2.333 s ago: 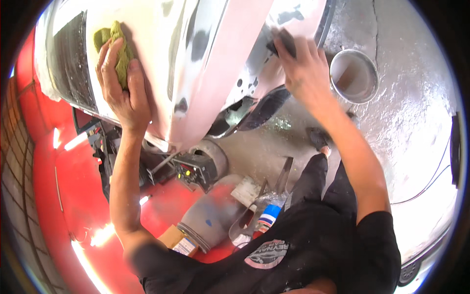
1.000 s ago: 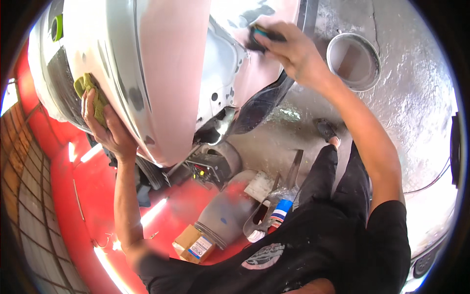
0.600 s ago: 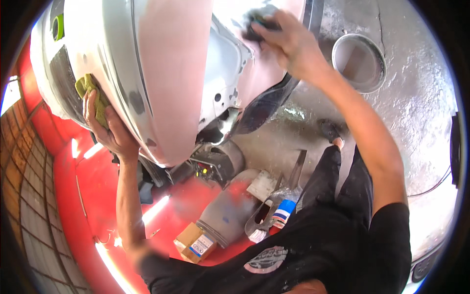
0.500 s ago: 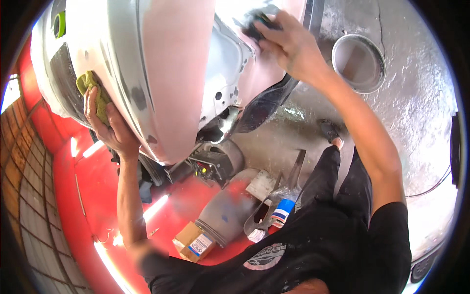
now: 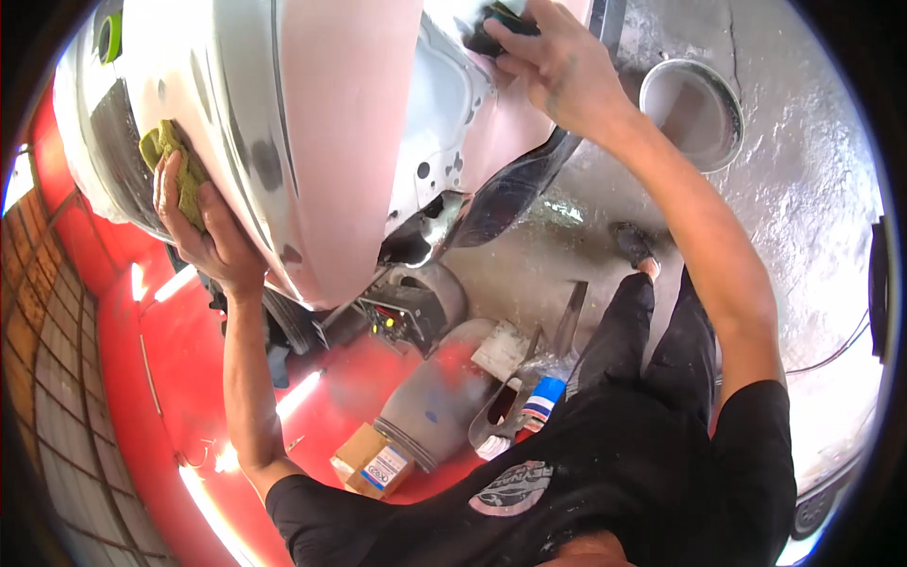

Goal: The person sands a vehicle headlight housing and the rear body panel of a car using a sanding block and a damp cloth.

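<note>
A car body (image 5: 333, 142) in white, grey and pale pink primer fills the upper part of the view, with dark patches and small holes in its recessed panel. My left hand (image 5: 208, 227) is closed on a yellow-green cloth (image 5: 168, 146) and rests against the body's left curved surface. My right hand (image 5: 576, 80), higher up on the right, grips a dark block or pad (image 5: 491, 38) against the panel near the top edge; its far side is partly hidden by my fingers. A green ring-shaped item (image 5: 111, 36) sits at the upper left of the body.
A bucket of cloudy water (image 5: 691, 111) stands on the grey floor (image 5: 794, 189) at the right. Below are a red surface (image 5: 161, 378), a cardboard box (image 5: 364, 444), a grey drum (image 5: 425, 406), a blue-banded can (image 5: 546, 397), a dark machine (image 5: 402, 312) and cables. A barred grille (image 5: 47, 359) lines the left.
My right hand with the dark block has moved up along the panel. My left hand moved left and lower earlier, and has since shifted slightly up with the cloth.
</note>
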